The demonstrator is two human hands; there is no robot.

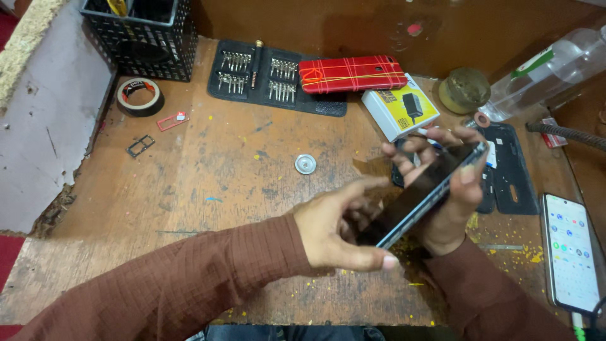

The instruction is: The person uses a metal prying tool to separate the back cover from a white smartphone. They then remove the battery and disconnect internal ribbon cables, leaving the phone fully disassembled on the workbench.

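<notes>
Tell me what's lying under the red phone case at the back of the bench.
The red phone case rests on the right end of the black screwdriver bit kit. Rows of bits show left of it; whatever is beneath the case is covered.

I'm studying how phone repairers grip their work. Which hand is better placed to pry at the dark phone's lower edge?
Probably the left hand: its thumb already lies along the lower edge of the dark phone. The right hand wraps the upper end, holding the phone tilted above the wooden bench.
</notes>
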